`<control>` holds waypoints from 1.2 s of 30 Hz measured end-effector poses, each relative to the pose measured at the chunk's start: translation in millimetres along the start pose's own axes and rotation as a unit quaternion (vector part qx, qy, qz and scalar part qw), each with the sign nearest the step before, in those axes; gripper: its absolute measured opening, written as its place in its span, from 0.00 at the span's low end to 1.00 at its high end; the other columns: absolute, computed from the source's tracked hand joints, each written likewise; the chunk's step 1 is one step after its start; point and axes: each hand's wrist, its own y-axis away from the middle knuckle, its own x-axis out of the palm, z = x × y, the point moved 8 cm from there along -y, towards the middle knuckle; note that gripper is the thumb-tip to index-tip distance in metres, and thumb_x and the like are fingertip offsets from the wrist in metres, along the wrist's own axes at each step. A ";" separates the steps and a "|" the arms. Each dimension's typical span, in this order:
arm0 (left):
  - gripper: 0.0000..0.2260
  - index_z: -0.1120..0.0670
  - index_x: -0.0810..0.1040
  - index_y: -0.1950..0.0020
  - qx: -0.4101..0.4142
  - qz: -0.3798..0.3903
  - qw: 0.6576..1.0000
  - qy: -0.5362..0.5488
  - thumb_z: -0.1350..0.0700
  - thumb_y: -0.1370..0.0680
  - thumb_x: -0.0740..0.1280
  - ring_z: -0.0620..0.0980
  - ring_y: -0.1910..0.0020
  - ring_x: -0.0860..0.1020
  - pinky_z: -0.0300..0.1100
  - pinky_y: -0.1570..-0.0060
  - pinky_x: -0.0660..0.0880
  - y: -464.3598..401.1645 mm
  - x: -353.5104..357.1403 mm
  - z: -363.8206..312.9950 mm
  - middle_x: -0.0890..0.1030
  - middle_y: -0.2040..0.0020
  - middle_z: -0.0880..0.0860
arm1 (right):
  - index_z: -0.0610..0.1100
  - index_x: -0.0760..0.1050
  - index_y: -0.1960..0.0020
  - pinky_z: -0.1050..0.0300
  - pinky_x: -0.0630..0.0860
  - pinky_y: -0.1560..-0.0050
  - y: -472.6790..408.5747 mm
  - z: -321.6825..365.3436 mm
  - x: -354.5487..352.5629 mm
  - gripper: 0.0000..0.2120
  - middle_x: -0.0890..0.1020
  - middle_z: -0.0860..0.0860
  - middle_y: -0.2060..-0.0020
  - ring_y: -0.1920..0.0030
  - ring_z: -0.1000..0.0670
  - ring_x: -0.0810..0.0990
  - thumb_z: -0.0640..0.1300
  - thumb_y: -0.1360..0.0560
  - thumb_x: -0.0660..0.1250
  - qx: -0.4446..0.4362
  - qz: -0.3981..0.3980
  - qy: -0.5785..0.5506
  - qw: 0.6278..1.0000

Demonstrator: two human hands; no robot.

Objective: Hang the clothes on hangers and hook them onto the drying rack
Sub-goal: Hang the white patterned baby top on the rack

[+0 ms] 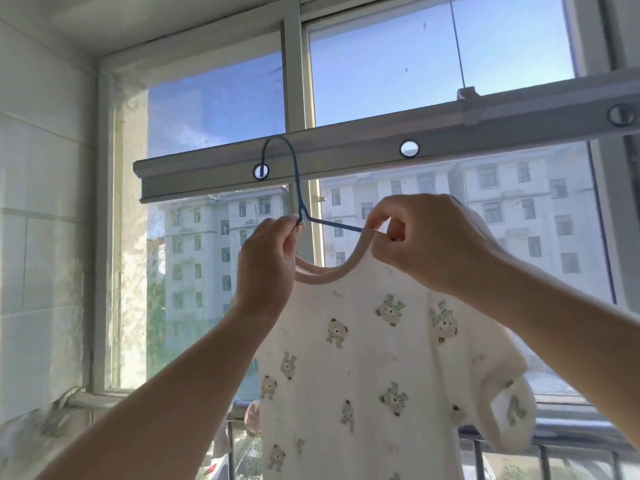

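A white shirt [367,362] printed with small bears hangs on a thin blue hanger [297,188]. The hanger's hook curves up in front of the grey drying rack bar [346,147], and its tip sits at the leftmost round hole [260,171] in that bar. My left hand [268,261] pinches the hanger at the base of its neck. My right hand [433,244] pinches the shirt's collar where the hanger's right arm enters it. The hanger's left arm is hidden behind my left hand.
The rack bar runs across the window, with two more holes [409,148] to the right and a cable [458,43] going up. A tiled wall [41,202] stands at left. A metal railing [554,448] runs low at right.
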 end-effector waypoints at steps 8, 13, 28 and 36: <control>0.13 0.60 0.80 0.49 0.095 -0.010 0.994 0.045 0.53 0.23 0.60 0.46 0.66 0.70 0.30 0.64 0.66 4.4 27.4 -65.8 0.74 0.64 0.50 | 0.52 0.76 0.42 0.59 0.76 0.56 33.1 -26.3 -24.4 0.12 0.78 0.59 0.60 0.58 0.55 0.78 0.46 0.24 0.61 0.041 0.029 0.010 0.999; 0.14 0.54 0.78 0.47 0.110 0.042 0.988 0.103 0.49 0.22 0.58 0.49 0.64 0.77 0.47 0.65 0.78 16.4 66.7 -114.1 0.79 0.59 0.50 | 0.52 0.75 0.41 0.57 0.75 0.49 54.8 -59.7 -46.2 0.14 0.80 0.54 0.48 0.48 0.51 0.77 0.42 0.23 0.58 0.096 0.053 0.015 0.994; 0.10 0.52 0.79 0.43 0.136 0.093 0.964 0.208 0.56 0.23 0.64 0.48 0.60 0.77 0.38 0.62 0.70 23.8 147.6 -246.3 0.81 0.56 0.50 | 0.55 0.76 0.40 0.72 0.70 0.70 93.7 -167.5 -131.8 0.14 0.82 0.57 0.59 0.70 0.66 0.76 0.42 0.22 0.61 0.186 -0.034 0.068 0.980; 0.10 0.54 0.80 0.44 0.130 0.087 0.962 0.225 0.56 0.24 0.65 0.47 0.62 0.78 0.37 0.63 0.71 11.0 165.8 -255.9 0.83 0.56 0.51 | 0.55 0.76 0.39 0.76 0.67 0.71 80.0 -177.4 -140.5 0.15 0.79 0.56 0.59 0.72 0.68 0.74 0.41 0.22 0.60 0.172 -0.056 0.093 0.979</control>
